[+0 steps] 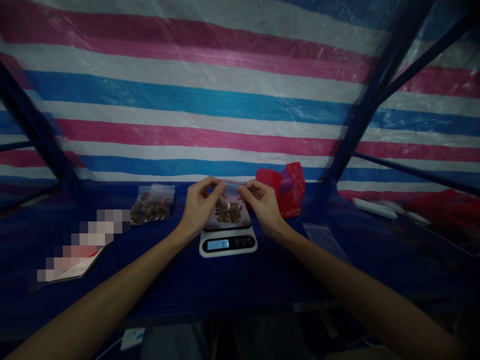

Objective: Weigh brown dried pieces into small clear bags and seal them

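Observation:
A clear zip bag [229,210] with small brown pieces in its bottom is held upright over a white digital scale [228,248]. My left hand [202,204] pinches the bag's top edge at the left corner. At the right corner, my right hand [263,202] pinches the same edge, its thumb and fingers closed on the plastic. The scale's display is lit with small digits. Whether the bag's bottom rests on the scale plate, I cannot tell.
Filled zip bags [152,205] lie to the left, beside a partly blurred flat item [80,262]. A red plastic bag [294,195] stands behind my right hand. An unfilled zip bag [325,241] lies to the right on the blue table [225,285]. Striped sheeting [210,110] hangs behind.

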`<state>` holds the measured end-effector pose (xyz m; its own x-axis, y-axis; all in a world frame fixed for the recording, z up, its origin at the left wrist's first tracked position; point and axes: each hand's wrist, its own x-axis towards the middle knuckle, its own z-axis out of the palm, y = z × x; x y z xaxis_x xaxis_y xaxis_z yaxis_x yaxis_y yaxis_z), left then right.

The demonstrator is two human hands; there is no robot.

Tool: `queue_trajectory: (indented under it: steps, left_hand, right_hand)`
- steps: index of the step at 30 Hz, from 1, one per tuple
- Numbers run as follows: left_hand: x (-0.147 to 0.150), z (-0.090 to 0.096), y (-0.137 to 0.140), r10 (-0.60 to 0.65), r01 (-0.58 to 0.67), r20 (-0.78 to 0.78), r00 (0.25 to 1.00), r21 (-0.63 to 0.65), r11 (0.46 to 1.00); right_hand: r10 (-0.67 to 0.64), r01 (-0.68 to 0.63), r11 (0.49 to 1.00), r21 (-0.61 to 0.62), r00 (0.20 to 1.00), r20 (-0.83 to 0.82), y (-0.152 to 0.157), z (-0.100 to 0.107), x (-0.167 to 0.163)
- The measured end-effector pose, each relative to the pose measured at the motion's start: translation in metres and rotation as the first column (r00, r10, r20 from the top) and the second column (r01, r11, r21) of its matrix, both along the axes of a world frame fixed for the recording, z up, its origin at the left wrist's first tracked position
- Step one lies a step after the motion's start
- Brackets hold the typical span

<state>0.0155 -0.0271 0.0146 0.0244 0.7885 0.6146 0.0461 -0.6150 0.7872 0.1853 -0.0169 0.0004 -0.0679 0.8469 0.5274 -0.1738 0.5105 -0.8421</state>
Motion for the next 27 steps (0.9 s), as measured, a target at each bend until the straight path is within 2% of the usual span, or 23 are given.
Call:
queue_trajectory:
  steps: [4, 8, 13, 21, 27]
  left_hand:
    - [0.001, -0.005, 0.0, -0.045, 0.053, 0.091, 0.995, -0.09, 0.994]
    - [0.001, -0.008, -0.001, -0.049, 0.069, 0.132, 0.99, -0.152, 0.986]
    - [0.003, -0.003, -0.003, -0.069, 0.079, 0.068, 0.995, -0.151, 0.985]
    - [0.002, -0.001, 0.001, 0.044, -0.034, 0.088, 0.995, -0.114, 0.993]
    - [0.0, -0.002, -0.001, -0.016, 0.027, 0.095, 0.995, -0.12, 0.992]
  right_hand:
    - [0.044, -0.053, 0.994, -0.097, 0.995, -0.093, -0.003, 0.002, 0.002]
    - [0.085, -0.102, 0.986, -0.128, 0.988, -0.13, -0.008, 0.001, 0.001]
    - [0.052, -0.072, 0.987, -0.144, 0.988, -0.143, -0.007, 0.001, 0.0]
    - [0.061, -0.072, 0.986, -0.152, 0.995, -0.072, 0.002, -0.004, 0.006]
    - [0.128, -0.135, 0.979, -0.155, 0.99, -0.056, 0.002, -0.004, 0.006]
